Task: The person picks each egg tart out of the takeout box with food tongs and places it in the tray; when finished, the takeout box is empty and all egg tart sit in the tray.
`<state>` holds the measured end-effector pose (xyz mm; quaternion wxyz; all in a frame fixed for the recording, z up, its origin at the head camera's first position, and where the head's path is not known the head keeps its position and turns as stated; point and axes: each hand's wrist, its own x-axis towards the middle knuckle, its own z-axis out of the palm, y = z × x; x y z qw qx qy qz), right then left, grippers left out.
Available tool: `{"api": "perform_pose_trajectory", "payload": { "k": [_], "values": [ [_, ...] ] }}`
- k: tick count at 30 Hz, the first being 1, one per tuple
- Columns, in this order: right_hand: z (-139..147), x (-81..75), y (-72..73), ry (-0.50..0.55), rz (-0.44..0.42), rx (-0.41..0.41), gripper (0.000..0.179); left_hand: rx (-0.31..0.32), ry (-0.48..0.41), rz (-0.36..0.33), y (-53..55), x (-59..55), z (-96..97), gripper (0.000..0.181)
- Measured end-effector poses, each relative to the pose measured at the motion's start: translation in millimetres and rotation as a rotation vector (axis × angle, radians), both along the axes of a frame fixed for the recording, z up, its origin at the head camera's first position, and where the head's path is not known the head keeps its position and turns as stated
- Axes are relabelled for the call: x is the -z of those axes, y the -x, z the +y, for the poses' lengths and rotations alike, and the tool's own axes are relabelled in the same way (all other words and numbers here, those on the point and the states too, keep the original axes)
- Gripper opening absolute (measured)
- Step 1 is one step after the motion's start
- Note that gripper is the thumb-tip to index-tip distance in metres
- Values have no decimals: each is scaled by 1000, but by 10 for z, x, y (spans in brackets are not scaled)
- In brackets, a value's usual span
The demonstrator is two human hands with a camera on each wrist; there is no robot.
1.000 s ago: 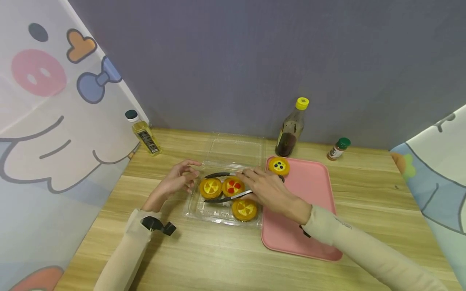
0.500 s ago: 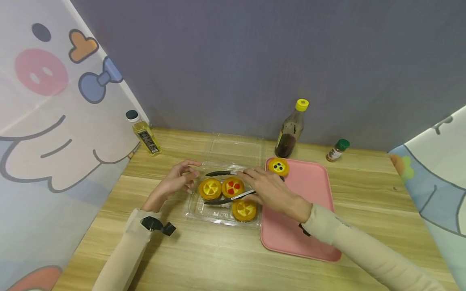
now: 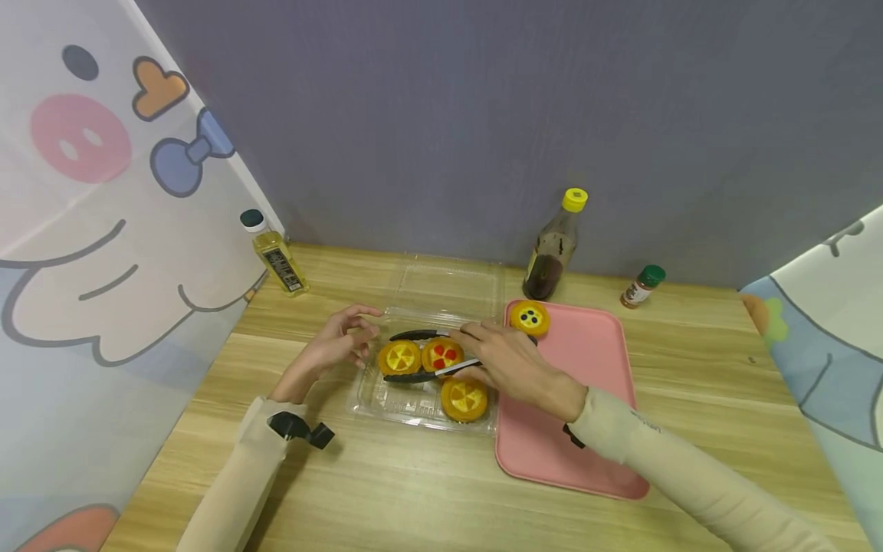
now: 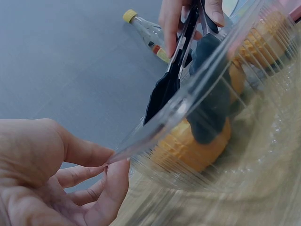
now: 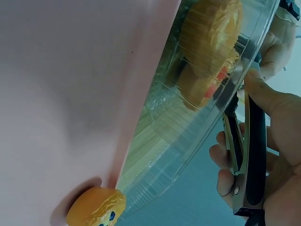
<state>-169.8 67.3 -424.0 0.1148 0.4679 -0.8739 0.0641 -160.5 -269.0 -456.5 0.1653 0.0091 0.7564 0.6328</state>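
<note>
In the head view, a clear plastic clamshell box (image 3: 393, 416) stands open with three tarts in it. My left hand (image 3: 336, 339) pinches the box's rim at its left side between thumb and finger. My right hand (image 3: 513, 362) grips black-and-silver tongs (image 3: 417, 376). Their tips straddle the left yellow-topped tart (image 3: 400, 358), and the arms also pass either side of the red-topped tart (image 3: 442, 355) beside it. Another yellow-topped tart (image 3: 464, 400) sits at the box's front right. From the left wrist, one dark tong tip (image 4: 207, 113) overlaps the nearest tart (image 4: 188, 148) through the clear wall.
Right of the box lies a pink tray (image 3: 566, 460), carrying a tart with dark blue dots (image 3: 529, 317) at its back left corner. Behind stand an oil bottle (image 3: 281, 264), a yellow-capped bottle (image 3: 548, 264) of dark liquid and a green-capped jar (image 3: 638, 290).
The tong tips have drawn slightly closer together around the left tart, after parting a little half a second ago. My left hand keeps its place at the box's rim.
</note>
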Motion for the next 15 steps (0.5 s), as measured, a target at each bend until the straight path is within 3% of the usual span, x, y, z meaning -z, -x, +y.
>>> {"api": "perform_pose_trajectory", "payload": {
  "k": [15],
  "values": [
    [25,51,-20,44,-2,11,65,-7,6,-10,14,10,3,40]
  ]
}}
